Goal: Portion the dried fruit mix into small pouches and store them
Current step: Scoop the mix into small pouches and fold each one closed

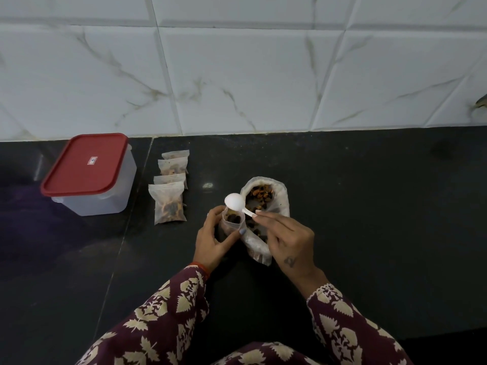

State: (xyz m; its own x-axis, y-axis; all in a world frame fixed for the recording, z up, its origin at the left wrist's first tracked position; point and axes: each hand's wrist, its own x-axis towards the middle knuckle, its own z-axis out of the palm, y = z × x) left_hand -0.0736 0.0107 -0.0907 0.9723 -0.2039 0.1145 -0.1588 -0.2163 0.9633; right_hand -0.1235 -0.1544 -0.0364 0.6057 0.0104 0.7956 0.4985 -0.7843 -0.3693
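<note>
Now from the head view I see my left hand curled round a small clear pouch, upright, mouth up. My right hand pinches a white plastic spoon, handle toward it, rounded bowl tipped over the pouch. Just right of the pouch slumps the crinkly big bag of dried fruit. Left of it lie four filled pouches in a row, then a red-lidded box. Glossy black counter lies open rightward.
</note>
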